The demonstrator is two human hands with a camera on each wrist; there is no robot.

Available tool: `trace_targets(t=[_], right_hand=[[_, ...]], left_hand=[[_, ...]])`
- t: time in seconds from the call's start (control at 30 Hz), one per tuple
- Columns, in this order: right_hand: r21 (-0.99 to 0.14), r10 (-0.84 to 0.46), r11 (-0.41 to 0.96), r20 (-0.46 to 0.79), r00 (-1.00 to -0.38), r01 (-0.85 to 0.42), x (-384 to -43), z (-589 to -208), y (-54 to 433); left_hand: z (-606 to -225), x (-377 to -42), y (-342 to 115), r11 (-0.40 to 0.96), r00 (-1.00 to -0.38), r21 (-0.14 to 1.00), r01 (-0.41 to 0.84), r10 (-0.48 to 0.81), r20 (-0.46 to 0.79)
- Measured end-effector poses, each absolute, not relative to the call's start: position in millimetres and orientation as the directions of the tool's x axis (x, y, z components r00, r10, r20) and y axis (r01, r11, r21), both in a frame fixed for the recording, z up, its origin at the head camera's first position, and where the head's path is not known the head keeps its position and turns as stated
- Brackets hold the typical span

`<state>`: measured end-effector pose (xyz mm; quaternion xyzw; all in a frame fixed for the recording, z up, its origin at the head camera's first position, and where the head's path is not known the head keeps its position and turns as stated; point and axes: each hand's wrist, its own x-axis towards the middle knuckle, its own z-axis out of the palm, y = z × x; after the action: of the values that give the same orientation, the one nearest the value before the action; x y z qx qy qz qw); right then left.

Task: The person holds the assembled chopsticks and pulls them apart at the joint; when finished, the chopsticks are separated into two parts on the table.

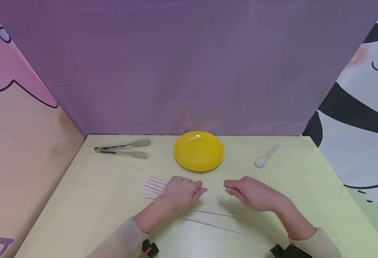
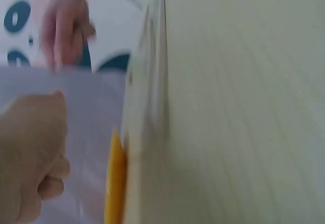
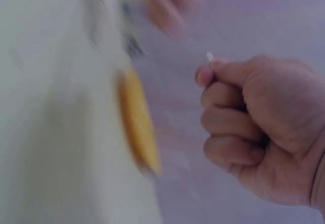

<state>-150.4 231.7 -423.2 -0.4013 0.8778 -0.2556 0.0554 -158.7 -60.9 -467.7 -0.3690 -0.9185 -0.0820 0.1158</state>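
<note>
My right hand (image 1: 253, 193) pinches a small white piece between thumb and forefinger, its other fingers curled. In the right wrist view, only the short tip of the white piece (image 3: 209, 57) sticks out past the fingers, pointing toward my left hand; the rest is hidden. My left hand (image 1: 180, 191) is raised to the left of it, a short gap between the two. Its fingers curl into a fist, with nothing showing beyond them. Several thin white sticks (image 1: 151, 188) show left of my left hand, partly hidden by it. Two more white sticks (image 1: 211, 225) lie just below the hands.
A yellow plate (image 1: 198, 151) sits at the table's back middle, beyond both hands. Metal tongs (image 1: 122, 147) lie spread at the back left. At the back right is a white spoon (image 1: 266, 156). A purple cloth wall (image 1: 189, 64) rises behind the pale table (image 1: 95, 215).
</note>
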Motion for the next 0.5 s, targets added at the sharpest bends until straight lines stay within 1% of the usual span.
trace_targets(t=[0.1, 0.2, 0.33, 0.43, 0.5], right_hand=[[-0.494, -0.654, 0.590, 0.172, -0.737, -0.639, -148, -407, 270], [-0.496, -0.576, 0.641, 0.192, -0.794, -0.585, -146, -395, 300], [-0.512, -0.552, 0.669, 0.142, -0.821, -0.539, -144, -398, 316], [-0.520, -0.535, 0.689, 0.104, -0.838, -0.505, -140, -406, 321], [-0.498, -0.534, 0.698, 0.116, -0.837, -0.514, -138, -412, 325]], left_hand=[[-470, -161, -97, 0.739, -0.733, 0.105, 0.665, 0.620, 0.279], [-470, -160, -127, 0.747, -0.751, 0.159, 0.646, 0.585, 0.307], [-471, -159, -150, 0.746, -0.771, 0.217, 0.629, 0.562, 0.301], [-474, -157, -159, 0.744, -0.771, 0.220, 0.632, 0.572, 0.279], [-475, -155, -163, 0.740, -0.765, 0.213, 0.638, 0.581, 0.278]])
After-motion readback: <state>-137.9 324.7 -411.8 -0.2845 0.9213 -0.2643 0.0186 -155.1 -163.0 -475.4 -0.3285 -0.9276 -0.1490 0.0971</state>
